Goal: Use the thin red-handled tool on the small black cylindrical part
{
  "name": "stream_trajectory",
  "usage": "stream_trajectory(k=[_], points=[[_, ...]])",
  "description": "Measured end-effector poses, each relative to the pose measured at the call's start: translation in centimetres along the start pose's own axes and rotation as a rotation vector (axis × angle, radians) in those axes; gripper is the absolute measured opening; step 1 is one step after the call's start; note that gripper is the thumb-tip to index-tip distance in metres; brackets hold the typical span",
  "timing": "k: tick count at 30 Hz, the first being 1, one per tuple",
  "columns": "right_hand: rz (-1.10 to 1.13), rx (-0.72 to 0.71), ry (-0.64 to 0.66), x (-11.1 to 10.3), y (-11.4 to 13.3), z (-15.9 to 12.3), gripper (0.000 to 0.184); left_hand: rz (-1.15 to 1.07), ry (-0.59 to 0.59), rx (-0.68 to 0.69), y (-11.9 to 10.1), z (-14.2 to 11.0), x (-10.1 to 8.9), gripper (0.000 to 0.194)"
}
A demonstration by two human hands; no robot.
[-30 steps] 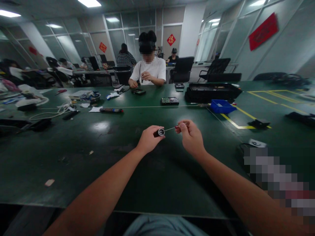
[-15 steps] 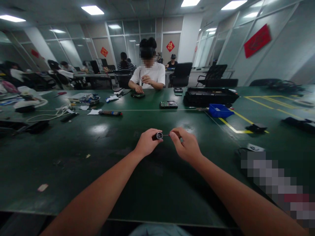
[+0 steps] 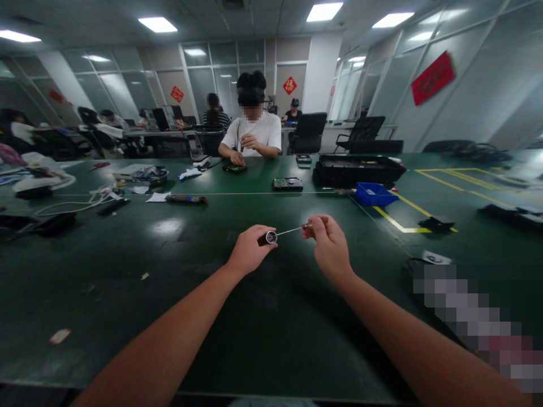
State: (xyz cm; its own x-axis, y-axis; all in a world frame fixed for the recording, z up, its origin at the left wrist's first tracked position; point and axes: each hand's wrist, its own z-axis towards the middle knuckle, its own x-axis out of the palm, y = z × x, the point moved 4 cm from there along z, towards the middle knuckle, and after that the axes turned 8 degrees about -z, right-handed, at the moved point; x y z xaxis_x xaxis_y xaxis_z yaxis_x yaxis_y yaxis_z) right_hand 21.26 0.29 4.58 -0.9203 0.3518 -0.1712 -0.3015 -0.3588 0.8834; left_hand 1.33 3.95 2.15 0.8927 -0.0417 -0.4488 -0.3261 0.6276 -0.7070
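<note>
Head view shows two bare hands held up over the green bench. The left hand is wrapped round a short dark tube, with the tube's round end facing this way. The right hand has fingers and thumb pinched on the grip of a thin rod tool. The hands are apart, and the rod runs across the gap between them. Its far tip comes up to the edge of the tube's round end, but it is too small to tell if it goes in or just touches the rim.

The work looks part way through. Both things are in hand and the tool is at the tube. No loose part shows beside them, and what sits inside the tube can't be made out, so how much is left is hard to say.

The tube looks smooth and black, with a shiny silver ring round its end. The rod is straight and bright like metal. The bench top is flat and a bit shiny. Farther off sit a blue tray with slanted sides, plastic by the look of it, a flat drive with some green on top, and a long black case.
</note>
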Motion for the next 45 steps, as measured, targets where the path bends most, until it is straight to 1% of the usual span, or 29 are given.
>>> stream_trajectory(k=[3, 7, 12, 17, 20, 24, 25, 28, 29, 32, 34, 36, 40, 45], points=[[-0.169, -0.106, 0.025, 0.2, 1.0, -0.7, 0.023, 0.003, 0.006, -0.003, 0.1, 0.0, 0.1, 0.036], [-0.318, -0.177, 0.07, 0.4, 1.4, -1.0, 0.02, 0.016, 0.003, -0.005, 0.2, 0.0, 0.2, 0.036], [-0.315, -0.182, 0.076, 0.2, 1.3, -0.7, 0.02, 0.024, 0.021, 0.006, 0.0, -0.1, 0.4, 0.036], [-0.323, -0.181, 0.084, 0.4, 1.3, -0.7, 0.019, 0.035, 0.032, 0.005, -0.1, -0.1, 0.4, 0.036], [-0.366, -0.221, 0.115, 0.5, 1.8, -1.0, 0.019, 0.04, 0.021, -0.001, 0.2, -0.1, 0.4, 0.037], [-0.57, -0.287, 0.148, 0.6, 2.7, -1.5, 0.028, 0.026, 0.028, -0.006, 0.4, -0.1, 0.4, 0.037], [-0.596, -0.308, 0.16, 0.6, 2.9, -1.6, 0.028, 0.024, 0.03, -0.004, 0.3, -0.1, 0.4, 0.037], [-0.592, -0.365, 0.199, 0.8, 3.4, -1.8, 0.018, 0.038, 0.022, -0.003, 0.3, -0.1, 0.3, 0.036], [-0.588, -0.372, 0.216, 0.9, 3.4, -1.9, 0.018, 0.045, 0.018, -0.007, 0.3, -0.1, 0.3, 0.036], [-0.59, -0.363, 0.276, 1.1, 3.4, -2.0, 0.022, 0.048, 0.021, -0.014, 0.4, -0.1, 0.3, 0.037], [-0.575, -0.345, 0.275, 1.2, 3.2, -2.0, 0.027, 0.042, 0.033, -0.006, 0.5, -0.1, 0.3, 0.036], [-0.516, -0.3, 0.229, 1.1, 2.8, -2.0, 0.026, 0.035, 0.037, -0.001, 0.6, -0.1, 0.4, 0.036], [-0.264, -0.156, 0.137, 1.1, 1.7, -1.7, 0.024, 0.035, 0.024, -0.015, 0.5, -0.1, 0.4, 0.036], [-0.102, -0.02, 0.063, 0.9, 0.4, -1.0, 0.027, 0.004, 0.01, 0.014, 0.1, -0.1, 0.3, 0.039]])
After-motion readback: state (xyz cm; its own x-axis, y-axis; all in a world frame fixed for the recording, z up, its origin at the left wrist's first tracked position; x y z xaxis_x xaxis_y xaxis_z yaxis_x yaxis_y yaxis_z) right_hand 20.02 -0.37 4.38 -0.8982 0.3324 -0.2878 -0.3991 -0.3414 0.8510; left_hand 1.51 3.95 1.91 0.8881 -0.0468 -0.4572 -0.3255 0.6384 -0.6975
